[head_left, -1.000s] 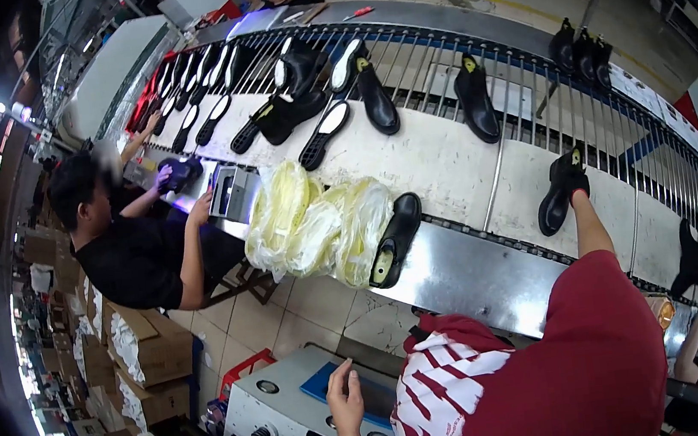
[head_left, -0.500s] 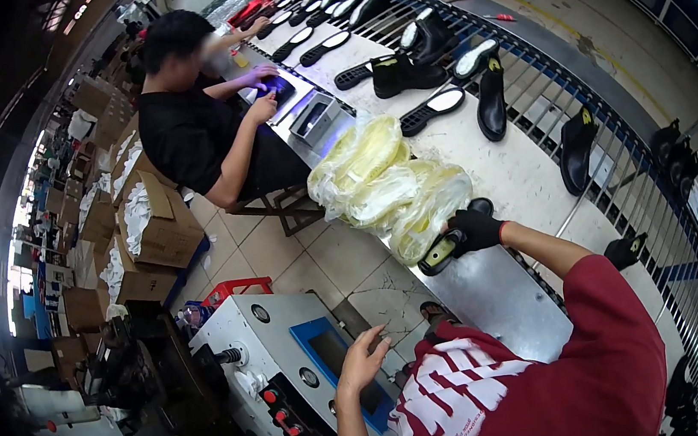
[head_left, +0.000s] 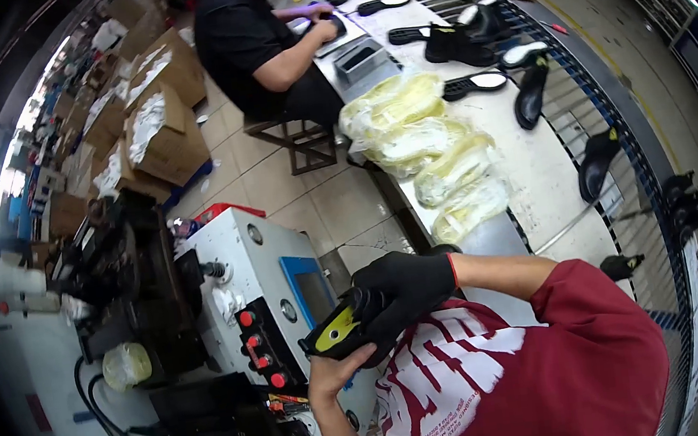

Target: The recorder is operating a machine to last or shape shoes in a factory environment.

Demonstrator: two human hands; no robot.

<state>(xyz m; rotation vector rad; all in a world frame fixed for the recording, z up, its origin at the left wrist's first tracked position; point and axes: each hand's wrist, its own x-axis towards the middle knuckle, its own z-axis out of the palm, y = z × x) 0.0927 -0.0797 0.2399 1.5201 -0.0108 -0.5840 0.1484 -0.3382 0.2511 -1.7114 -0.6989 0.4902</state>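
In front of my chest I hold a black shoe (head_left: 335, 331) with a yellow-green inner part showing. My right hand (head_left: 409, 290), in a black glove with a red cuff edge, grips it from above. My bare left hand (head_left: 339, 372) holds its lower end, with the thumb along the side and the other fingers mostly hidden. Beyond my right hand, several crinkled yellowish clear plastic bags (head_left: 417, 137) lie in a row at the left edge of the worktable (head_left: 549, 195).
Black boots (head_left: 531, 95) and soles (head_left: 476, 83) stand along the table and its roller rack (head_left: 565, 116). A white machine (head_left: 237, 256) with red knobs is at my left. Beyond it, a co-worker in black (head_left: 253, 52) sits near cardboard boxes (head_left: 159, 136).
My right hand has brought the shoe from the table, beside the plastic bags, to my chest. My left hand has gone from open and apart to holding it. The view has shifted.
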